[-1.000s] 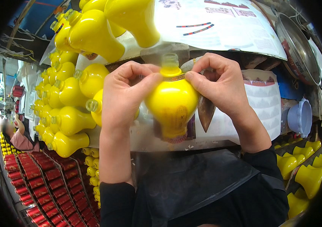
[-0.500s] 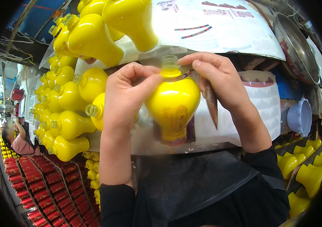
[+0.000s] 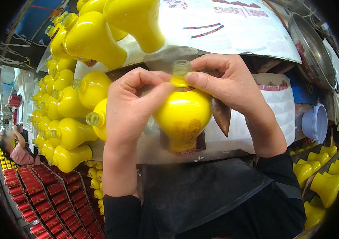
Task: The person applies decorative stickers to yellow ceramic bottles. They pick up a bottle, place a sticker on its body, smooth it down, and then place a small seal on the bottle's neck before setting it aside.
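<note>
In front of me a glossy yellow bottle with a clear glass neck stands upright, a printed oval design on its body. A thin dark patterned label strip curves around its shoulder, just below the neck. My left hand is closed, thumb and forefinger pinched at the strip's left side. On the other side, the thumb of my right hand presses the strip's right part against the bottle, forefinger by the neck. A pointed brown blade-like tool hangs below my right hand's curled fingers; its upper end is hidden.
Many yellow bottles crowd the left. Two loose strips lie on the white sheet-covered board beyond. At right are a metal pan, a pale blue basin and more yellow bottles. Red boxes and a person are at lower left.
My right thumb has come down onto the strip at the bottle's right shoulder, and that end now lies close to the surface. The left hand keeps its pinch.
</note>
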Available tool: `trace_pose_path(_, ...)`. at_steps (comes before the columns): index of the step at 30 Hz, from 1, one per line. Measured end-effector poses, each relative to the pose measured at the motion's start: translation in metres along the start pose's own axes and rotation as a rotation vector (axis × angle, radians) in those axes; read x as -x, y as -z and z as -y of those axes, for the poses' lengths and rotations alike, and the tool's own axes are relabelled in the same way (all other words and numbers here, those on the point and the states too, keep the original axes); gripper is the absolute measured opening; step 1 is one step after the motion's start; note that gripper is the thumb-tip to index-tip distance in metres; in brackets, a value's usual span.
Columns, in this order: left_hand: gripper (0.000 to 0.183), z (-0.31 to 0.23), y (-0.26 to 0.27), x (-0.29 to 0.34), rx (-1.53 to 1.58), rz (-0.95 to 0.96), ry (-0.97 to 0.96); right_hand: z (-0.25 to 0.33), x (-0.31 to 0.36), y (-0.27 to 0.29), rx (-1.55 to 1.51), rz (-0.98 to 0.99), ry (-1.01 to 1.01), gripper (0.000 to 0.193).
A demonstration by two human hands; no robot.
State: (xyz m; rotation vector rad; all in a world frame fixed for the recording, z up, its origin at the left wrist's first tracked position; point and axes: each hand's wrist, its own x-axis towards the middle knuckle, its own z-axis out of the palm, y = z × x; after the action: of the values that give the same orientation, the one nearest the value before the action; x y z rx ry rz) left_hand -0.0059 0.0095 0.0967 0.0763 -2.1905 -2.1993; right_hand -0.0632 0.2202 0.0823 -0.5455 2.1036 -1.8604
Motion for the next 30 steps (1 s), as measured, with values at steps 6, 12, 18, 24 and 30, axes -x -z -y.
trace_pose_path(6,0.007,-0.002,0.002,0.006,0.007,0.020,-0.018,-0.002,0.004,-0.001,-0.021,0.020,0.024,0.035)
trace_pose_path(12,0.007,-0.005,0.002,0.016,-0.023,0.004,-0.059,0.003,0.013,-0.002,-0.005,0.045,0.053,0.027)
trace_pose_path(18,0.006,-0.006,0.001,0.021,-0.014,-0.017,-0.071,0.000,0.016,0.001,-0.050,0.094,0.047,0.028)
trace_pose_path(24,0.006,-0.006,0.001,0.021,-0.031,-0.018,-0.078,-0.001,0.020,0.004,-0.025,0.062,0.008,0.018)
trace_pose_path(30,0.006,-0.006,0.000,0.020,-0.038,-0.023,-0.072,-0.004,0.020,0.004,-0.066,0.069,0.036,0.016)
